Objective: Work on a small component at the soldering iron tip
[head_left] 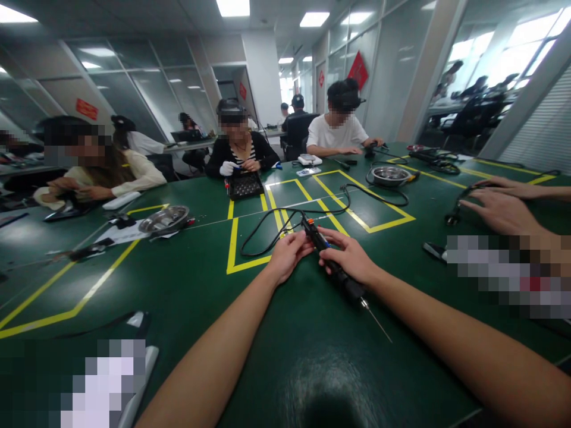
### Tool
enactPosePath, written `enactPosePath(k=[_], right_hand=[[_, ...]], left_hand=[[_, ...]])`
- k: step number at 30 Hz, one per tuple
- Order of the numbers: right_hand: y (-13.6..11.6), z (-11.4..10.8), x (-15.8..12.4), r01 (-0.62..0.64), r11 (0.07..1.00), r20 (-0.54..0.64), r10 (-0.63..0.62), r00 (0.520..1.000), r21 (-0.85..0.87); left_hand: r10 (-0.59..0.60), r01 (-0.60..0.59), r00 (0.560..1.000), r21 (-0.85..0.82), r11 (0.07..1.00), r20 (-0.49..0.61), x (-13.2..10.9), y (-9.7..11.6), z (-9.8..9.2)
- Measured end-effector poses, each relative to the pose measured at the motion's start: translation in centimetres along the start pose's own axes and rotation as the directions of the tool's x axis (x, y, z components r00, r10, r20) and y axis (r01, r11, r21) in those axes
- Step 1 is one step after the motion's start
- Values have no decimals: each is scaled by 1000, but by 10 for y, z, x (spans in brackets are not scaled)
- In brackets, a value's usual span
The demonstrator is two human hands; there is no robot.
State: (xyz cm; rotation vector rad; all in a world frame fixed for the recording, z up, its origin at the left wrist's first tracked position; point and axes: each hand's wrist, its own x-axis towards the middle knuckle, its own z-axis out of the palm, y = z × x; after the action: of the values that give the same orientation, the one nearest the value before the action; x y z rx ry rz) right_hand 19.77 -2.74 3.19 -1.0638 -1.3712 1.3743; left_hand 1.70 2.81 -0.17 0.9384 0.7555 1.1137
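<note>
A black electric screwdriver lies slanted across my right hand, whose fingers are wrapped around its body. Its long thin bit points down toward me and to the right, and an orange part shows near its back end. My left hand is closed at that back end, thumb and fingertips against the tool where the cord enters; the exact contact is partly hidden. The black power cord loops away from the tool over the green table.
Yellow tape marks rectangles on the table. A metal bowl stands back right, another bowl on the left. A black tray sits before a person opposite. At right are a co-worker's hands with a cord and plug.
</note>
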Motion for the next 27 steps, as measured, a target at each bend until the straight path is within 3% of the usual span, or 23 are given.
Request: enactPosePath(k=[3,6,10,12,15,20,24,27], right_hand=[[-8,-16,11,-55,953,-70,79,994,297],[-9,-36,23,-67,829,-157,184,970,555],[-1,-52,31,-150,585,-96,367,925,797],[3,-55,33,-145,547,-87,375,923,824],[5,-54,35,-135,596,-112,358,927,791],[7,-49,36,-120,783,-193,294,936,610],[3,-35,24,-99,925,-144,162,976,367],[-1,-20,12,-54,993,-120,66,991,106]], left_hand=[[78,-73,994,74,995,-78,2,-4,-3],[169,-141,981,251,958,-94,3,-6,-6],[233,-181,971,456,871,-59,3,-7,-8],[266,-206,963,518,830,-44,3,-7,-8],[313,-225,948,593,773,-49,3,-5,-9],[397,-165,907,746,645,-143,5,3,-20],[496,-40,836,877,478,-233,9,9,-37],[567,-18,789,914,405,-235,9,12,-43]])
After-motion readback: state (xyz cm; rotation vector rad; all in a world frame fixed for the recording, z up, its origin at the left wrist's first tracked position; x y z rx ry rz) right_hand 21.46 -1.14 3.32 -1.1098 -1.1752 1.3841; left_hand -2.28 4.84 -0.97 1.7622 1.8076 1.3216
